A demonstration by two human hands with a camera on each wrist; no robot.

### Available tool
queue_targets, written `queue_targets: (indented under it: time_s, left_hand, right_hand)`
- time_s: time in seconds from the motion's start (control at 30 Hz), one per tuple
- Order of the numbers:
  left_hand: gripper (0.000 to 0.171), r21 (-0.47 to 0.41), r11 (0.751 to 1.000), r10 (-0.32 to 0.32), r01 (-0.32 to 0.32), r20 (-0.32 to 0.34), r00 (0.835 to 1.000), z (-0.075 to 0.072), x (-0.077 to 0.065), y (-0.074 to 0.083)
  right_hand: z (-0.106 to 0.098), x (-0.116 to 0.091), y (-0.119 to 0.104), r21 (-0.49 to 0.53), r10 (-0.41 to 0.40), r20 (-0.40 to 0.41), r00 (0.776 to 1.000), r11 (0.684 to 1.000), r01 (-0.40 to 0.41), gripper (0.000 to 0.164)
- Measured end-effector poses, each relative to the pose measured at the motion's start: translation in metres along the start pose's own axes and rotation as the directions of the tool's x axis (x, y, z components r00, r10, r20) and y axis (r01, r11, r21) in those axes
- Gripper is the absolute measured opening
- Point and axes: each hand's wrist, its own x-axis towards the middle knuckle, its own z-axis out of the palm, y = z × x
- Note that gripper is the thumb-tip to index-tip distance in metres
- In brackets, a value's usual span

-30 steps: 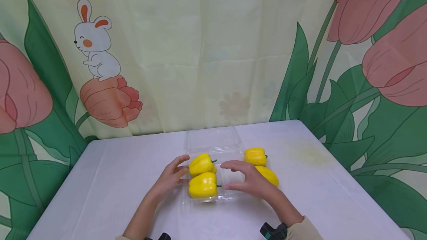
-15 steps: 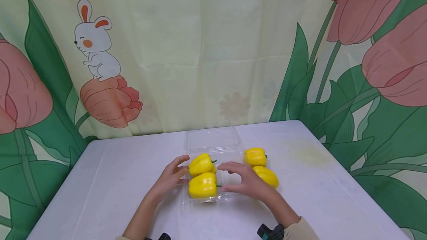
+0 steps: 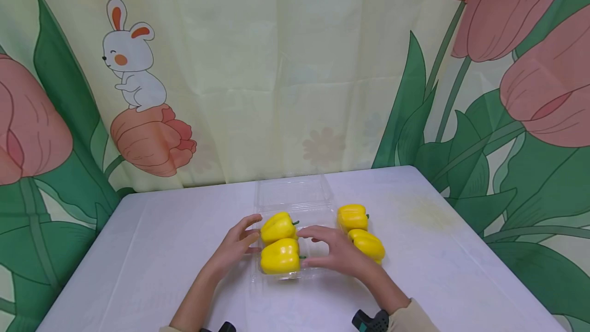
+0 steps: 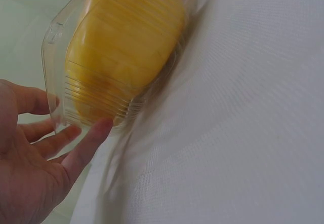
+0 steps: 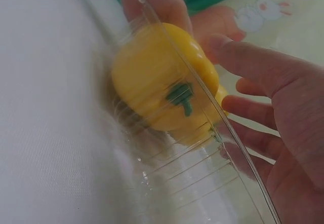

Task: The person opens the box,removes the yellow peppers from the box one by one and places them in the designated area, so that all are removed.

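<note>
Two yellow bell peppers, a far one (image 3: 278, 227) and a near one (image 3: 280, 256), lie in the left half of a clear plastic clamshell box (image 3: 319, 216), green stems to the right. My left hand (image 3: 232, 247) is at the box's left end; in the left wrist view its loosely spread fingertips meet the ribbed plastic wall (image 4: 54, 64). From the right, my right hand (image 3: 338, 252) reaches over the box. Its fingers (image 5: 248, 110) are spread in a loose curve beside the peppers, with nothing gripped between them. Part of the box's right side is hidden by this hand.
Two more yellow bell peppers, one farther back (image 3: 352, 216) and one nearer (image 3: 370, 245), lie just right of the box. The box's lid (image 3: 295, 192) is folded back toward the curtain (image 3: 286, 117). A white cloth (image 3: 161, 250) covers the table.
My right hand has slid slightly left, toward the peppers in the box, uncovering more of the nearer pepper outside. My left hand and the box have kept their places.
</note>
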Motion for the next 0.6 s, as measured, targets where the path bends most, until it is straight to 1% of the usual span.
queue_targets:
  time_s: [0.3, 0.6]
  left_hand:
    - [0.047, -0.004, 1.000, -0.005, 0.005, 0.000, 1.000, -0.0003, 0.0003, -0.0003]
    - [0.046, 0.002, 1.000, -0.005, 0.005, -0.002, 1.000, -0.0002, 0.0001, 0.0006]
  right_hand:
    - [0.0030, 0.0035, 0.0006, 0.028, 0.018, 0.050, 0.999, 0.999, -0.020, 0.057]
    - [0.0068, 0.0073, -0.0016, 0.031, 0.052, 0.091, 0.994, 0.998, -0.055, 0.058]
